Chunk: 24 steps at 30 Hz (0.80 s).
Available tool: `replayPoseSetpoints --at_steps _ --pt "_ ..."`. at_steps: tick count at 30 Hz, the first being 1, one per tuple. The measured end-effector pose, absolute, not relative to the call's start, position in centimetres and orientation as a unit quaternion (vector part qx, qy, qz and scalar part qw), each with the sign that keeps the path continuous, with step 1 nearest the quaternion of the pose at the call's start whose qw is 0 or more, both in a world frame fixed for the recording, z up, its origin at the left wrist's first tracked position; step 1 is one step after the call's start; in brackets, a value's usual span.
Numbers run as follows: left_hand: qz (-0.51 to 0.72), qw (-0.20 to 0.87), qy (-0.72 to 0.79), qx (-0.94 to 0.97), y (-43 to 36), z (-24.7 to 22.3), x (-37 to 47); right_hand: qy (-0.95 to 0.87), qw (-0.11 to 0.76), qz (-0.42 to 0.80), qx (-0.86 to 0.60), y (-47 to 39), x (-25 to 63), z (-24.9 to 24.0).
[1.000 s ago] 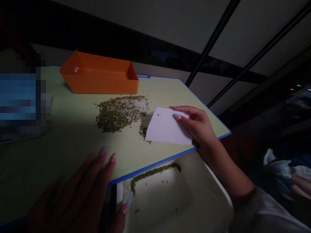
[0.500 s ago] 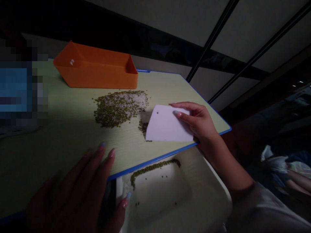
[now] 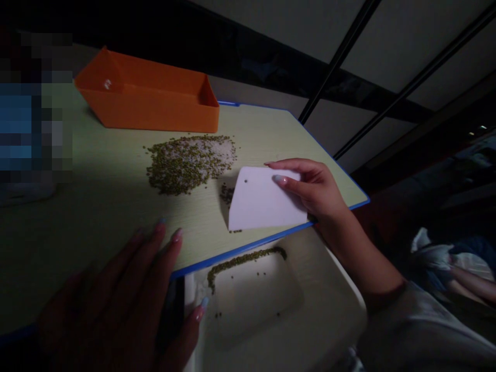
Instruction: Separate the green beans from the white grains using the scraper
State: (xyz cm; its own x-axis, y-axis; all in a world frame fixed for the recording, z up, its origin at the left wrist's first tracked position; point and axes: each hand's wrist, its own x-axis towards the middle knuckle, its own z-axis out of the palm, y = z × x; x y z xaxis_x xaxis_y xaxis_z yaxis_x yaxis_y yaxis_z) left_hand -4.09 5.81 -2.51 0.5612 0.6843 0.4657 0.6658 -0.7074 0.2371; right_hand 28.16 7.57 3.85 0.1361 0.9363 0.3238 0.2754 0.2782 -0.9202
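Observation:
My right hand (image 3: pixel 318 188) grips a white scraper (image 3: pixel 267 199) with a small hole near one corner. The scraper's long lower edge rests on the table near the blue rim, and a few green beans show along that edge. More beans lie partly hidden behind it. Farther back is a heap of green beans mixed with white grains (image 3: pixel 188 163). My left hand (image 3: pixel 127 289) has its fingers spread at the table's near edge. Below that edge sits a whitish bin (image 3: pixel 333 315), with a row of green beans along its inner far side and a few scattered on its bottom.
An orange open tray (image 3: pixel 155 111) with a pointed end stands at the back of the table (image 3: pixel 96 206). Cabinet panels (image 3: pixel 364 124) rise behind. On the left an area is blurred out by blocks. Part of another person (image 3: pixel 442 263) shows at the far right.
The scraper in my right hand has come slightly nearer the blue edge, with beans behind it. The whole view has shifted a little. My left hand is nearly still.

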Motion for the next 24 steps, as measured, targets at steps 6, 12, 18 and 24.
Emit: replayPoseSetpoints --at_steps 6,12,18,24 --pt "0.26 0.002 0.395 0.881 5.8 -2.7 -4.3 -0.607 0.525 0.327 -0.499 7.7 27.5 4.0" --pt "0.262 -0.016 0.366 0.893 6.6 -3.1 -4.7 -0.628 0.507 0.331 -0.489 7.7 27.5 4.0" --pt "0.263 -0.001 0.363 0.894 6.7 -3.3 -4.7 -0.628 0.494 0.338 -0.497 7.5 27.7 4.2" --pt "0.256 0.021 0.37 0.893 6.5 -3.1 -4.8 -0.631 0.474 0.367 -0.492 7.0 27.6 4.5"
